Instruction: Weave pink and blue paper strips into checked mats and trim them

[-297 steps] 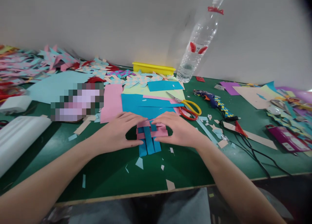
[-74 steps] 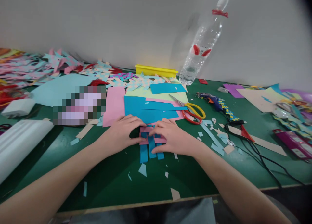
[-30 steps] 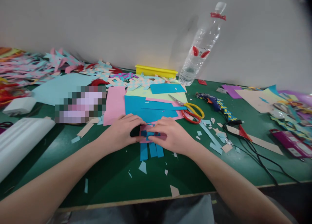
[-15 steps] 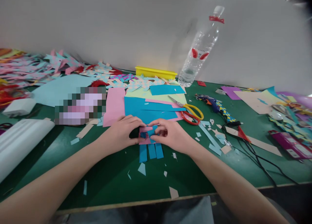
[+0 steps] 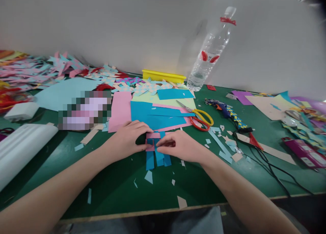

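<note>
A small woven piece of pink and blue paper strips [image 5: 150, 141] lies on the green table, with several blue strip ends hanging toward me. My left hand [image 5: 129, 138] is closed in a pinch on its left edge, thumb below and fingers above. The fingertips of my right hand [image 5: 179, 145] are pressed together at a blue paper strip [image 5: 159, 156] in the weave, and the hand covers the right part of the piece. Just beyond my hands are a blue paper sheet [image 5: 145, 113] and a pink sheet [image 5: 119, 110].
Scissors [image 5: 195, 111] with yellow and red handles lie beyond my right hand. A tilted plastic bottle [image 5: 207, 52] leans at the grey wall. A glue gun [image 5: 221, 109] and black cord [image 5: 271, 171] are on the right, a white roll [image 5: 25, 149] on the left. Paper scraps [image 5: 149, 177] litter the table.
My right hand has moved slightly right and toward me. A blue strip that was folded up over the pink now lies down toward me. The left hand keeps its place.
</note>
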`<state>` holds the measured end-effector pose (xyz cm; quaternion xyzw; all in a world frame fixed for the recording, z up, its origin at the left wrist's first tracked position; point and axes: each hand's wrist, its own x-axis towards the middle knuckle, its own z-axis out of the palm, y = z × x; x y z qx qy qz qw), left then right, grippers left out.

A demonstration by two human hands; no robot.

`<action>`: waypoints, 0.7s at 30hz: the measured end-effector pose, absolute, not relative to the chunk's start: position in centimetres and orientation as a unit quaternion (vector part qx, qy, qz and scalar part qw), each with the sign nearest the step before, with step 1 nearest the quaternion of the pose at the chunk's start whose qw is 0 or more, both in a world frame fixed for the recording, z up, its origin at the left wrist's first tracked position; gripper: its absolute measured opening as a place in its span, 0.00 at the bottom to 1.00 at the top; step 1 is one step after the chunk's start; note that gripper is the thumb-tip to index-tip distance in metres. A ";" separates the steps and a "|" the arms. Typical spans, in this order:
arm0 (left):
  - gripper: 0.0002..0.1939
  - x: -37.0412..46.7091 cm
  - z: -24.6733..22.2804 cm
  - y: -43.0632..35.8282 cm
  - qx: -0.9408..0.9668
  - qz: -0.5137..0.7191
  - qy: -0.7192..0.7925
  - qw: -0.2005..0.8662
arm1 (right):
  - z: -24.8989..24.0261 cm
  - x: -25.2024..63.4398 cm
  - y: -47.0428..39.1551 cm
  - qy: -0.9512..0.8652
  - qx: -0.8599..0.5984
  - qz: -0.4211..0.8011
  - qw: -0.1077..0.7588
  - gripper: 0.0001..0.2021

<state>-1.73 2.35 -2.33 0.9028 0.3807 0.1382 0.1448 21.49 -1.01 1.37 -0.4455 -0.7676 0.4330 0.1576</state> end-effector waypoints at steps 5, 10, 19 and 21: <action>0.21 -1.7 -2.3 2.3 0.903 0.141 0.381 0.138 | 0.7 21.0 -1.1 -0.725 -0.488 0.454 0.172 0.08; 0.22 -1.7 -2.3 2.2 0.904 0.140 0.381 0.138 | 0.2 20.3 -1.3 -0.716 -0.510 0.436 0.192 0.04; 0.24 -1.8 -2.6 2.3 0.902 0.141 0.383 0.139 | -0.6 19.7 -1.7 -0.717 -0.522 0.372 0.275 0.04; 0.25 -1.8 -2.6 2.2 0.901 0.142 0.386 0.141 | -0.4 19.6 -1.8 -0.717 -0.526 0.364 0.279 0.04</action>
